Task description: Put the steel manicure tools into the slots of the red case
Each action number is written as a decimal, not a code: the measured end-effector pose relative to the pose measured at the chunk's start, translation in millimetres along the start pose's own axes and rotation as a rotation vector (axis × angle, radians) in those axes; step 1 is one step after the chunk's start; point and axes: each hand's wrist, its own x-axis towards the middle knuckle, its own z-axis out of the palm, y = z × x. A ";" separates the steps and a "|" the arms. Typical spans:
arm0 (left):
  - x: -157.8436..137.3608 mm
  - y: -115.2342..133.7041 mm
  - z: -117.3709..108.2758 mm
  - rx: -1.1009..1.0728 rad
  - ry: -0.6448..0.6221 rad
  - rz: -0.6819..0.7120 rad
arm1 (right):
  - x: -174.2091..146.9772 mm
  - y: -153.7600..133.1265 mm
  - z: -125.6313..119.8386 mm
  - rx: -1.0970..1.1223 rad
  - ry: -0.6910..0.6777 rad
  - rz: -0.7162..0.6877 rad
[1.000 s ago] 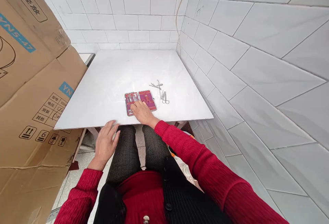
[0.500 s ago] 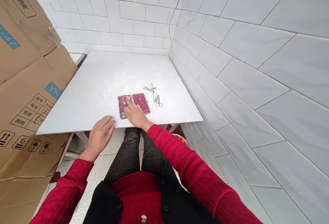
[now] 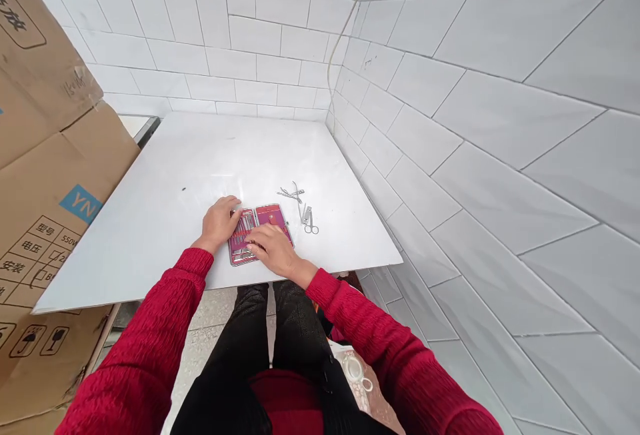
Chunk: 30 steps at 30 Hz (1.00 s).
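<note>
An open manicure case [image 3: 243, 259] with a red-purple lining lies near the front edge of the white table. Slim metal tools sit in rows in its left half. My left hand [image 3: 219, 223] is closed at the case's left edge, thumb along the rim. Above the middle of the case is my right hand [image 3: 275, 250], fingers bent toward the tools and thumb below them. What its fingertips hold, if anything, is hidden. Right of the case lie small scissors [image 3: 311, 229], a nail clipper [image 3: 307, 214] and cuticle nippers [image 3: 291, 192].
The white table [image 3: 150, 222] meets tiled walls [image 3: 280, 38] behind and to the right. Cardboard boxes [image 3: 75, 155] are stacked against its left side. A thin cable [image 3: 330, 75] hangs in the corner. A white cup-like object [image 3: 354, 368] shows below the table on the right.
My left hand has moved from the table's front edge up and right to the case's left edge. My right hand remains over the case. The camera view has tilted up slightly.
</note>
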 end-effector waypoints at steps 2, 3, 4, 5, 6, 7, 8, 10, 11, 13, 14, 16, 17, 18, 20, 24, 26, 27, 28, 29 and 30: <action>7.8 -2.5 4.4 -0.025 -0.023 0.001 | 7.8 23.4 -20.9 0.008 0.074 0.056; 10.0 -3.5 5.7 -0.042 -0.032 -0.004 | 12.8 37.6 -31.7 -0.003 0.112 0.118; 11.2 -4.4 6.4 -0.058 -0.040 -0.011 | 18.1 52.7 -41.7 -0.024 0.141 0.190; 11.5 -5.3 6.7 -0.071 -0.048 -0.016 | 23.5 67.7 -50.1 -0.049 0.156 0.262; 11.4 -6.1 6.6 -0.082 -0.058 -0.017 | 28.9 81.8 -56.4 -0.076 0.161 0.324; 11.0 -6.9 6.3 -0.089 -0.069 -0.010 | 34.1 94.5 -60.4 -0.104 0.151 0.364; 10.6 -7.6 6.0 -0.099 -0.079 -0.004 | 39.0 105.3 -61.9 -0.135 0.136 0.391; 10.2 -8.8 5.5 -0.120 -0.093 0.002 | 46.8 121.0 -58.8 -0.195 0.099 0.404; 10.3 -9.2 5.5 -0.130 -0.097 0.000 | 49.6 126.3 -55.2 -0.221 0.083 0.403; 10.7 -9.7 5.9 -0.137 -0.103 -0.009 | 52.4 133.1 -46.7 -0.258 0.073 0.409; 10.9 -9.8 6.1 -0.136 -0.107 -0.011 | 52.6 135.2 -42.9 -0.270 0.078 0.418; 11.2 -9.8 6.5 -0.136 -0.118 -0.016 | 51.0 138.2 -38.1 -0.284 0.096 0.438; 11.3 -9.8 6.8 -0.136 -0.121 -0.018 | 49.9 139.3 -37.3 -0.291 0.101 0.445; 11.5 -9.8 7.0 -0.137 -0.122 -0.020 | 48.7 140.2 -37.5 -0.300 0.099 0.449; 11.7 -10.3 7.8 -0.140 -0.124 -0.021 | 47.4 141.4 -39.8 -0.332 0.069 0.443; 12.0 -12.7 10.1 -0.151 -0.125 -0.024 | 49.9 141.0 -45.3 -0.469 -0.031 0.389; 12.0 -13.8 11.0 -0.157 -0.123 -0.029 | 52.4 139.3 -46.3 -0.550 -0.078 0.361; 12.0 -14.1 11.2 -0.161 -0.124 -0.030 | 53.5 138.2 -46.5 -0.582 -0.100 0.353; 12.0 -14.3 11.4 -0.164 -0.126 -0.030 | 54.3 137.1 -46.7 -0.601 -0.119 0.349; 12.1 -14.3 11.4 -0.167 -0.129 -0.029 | 54.7 136.0 -46.9 -0.608 -0.133 0.349; 12.3 -14.2 11.4 -0.169 -0.130 -0.031 | 54.6 135.0 -47.2 -0.603 -0.141 0.355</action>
